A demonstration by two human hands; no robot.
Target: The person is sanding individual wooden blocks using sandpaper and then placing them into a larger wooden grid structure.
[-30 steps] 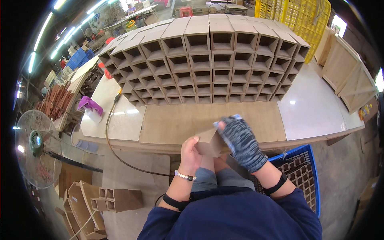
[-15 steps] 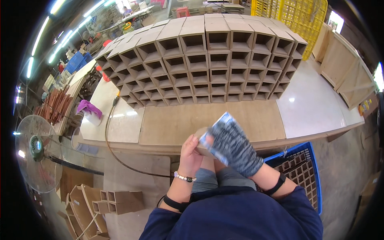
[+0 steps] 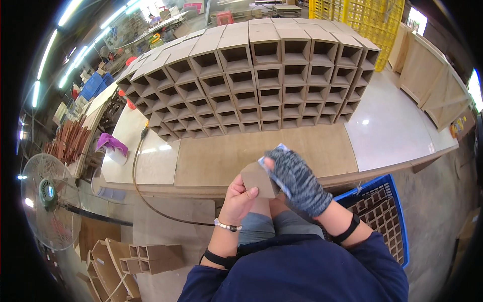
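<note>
My left hand [image 3: 240, 199], bare and with a beaded bracelet at the wrist, is closed on a small brown board box [image 3: 259, 182], thumb on its near face. On my right hand [image 3: 298, 180] is a grey knitted fingerless glove. It grips a thin blue-and-white pad [image 3: 282, 147] laid along the box's right side; I cannot tell what the pad is made of. Both hands are above my lap at the table's front edge. Beyond them, a wide stack of similar open-fronted boxes [image 3: 236, 76] stands several rows high on the table.
A blue crate [image 3: 400, 221] of boxes stands at lower right. A hose [image 3: 135, 168] crosses the table [image 3: 216, 156] and hangs off its front. To the left are a fan [image 3: 48, 194], a bottle under a purple cloth [image 3: 111, 143], and boxes [image 3: 156, 256] lower down. Yellow crates [image 3: 362, 30] rise behind.
The box has turned so a broad flat face shows, and my left thumb now lies on it. My right hand and the pad have shifted slightly right and down along its side.
</note>
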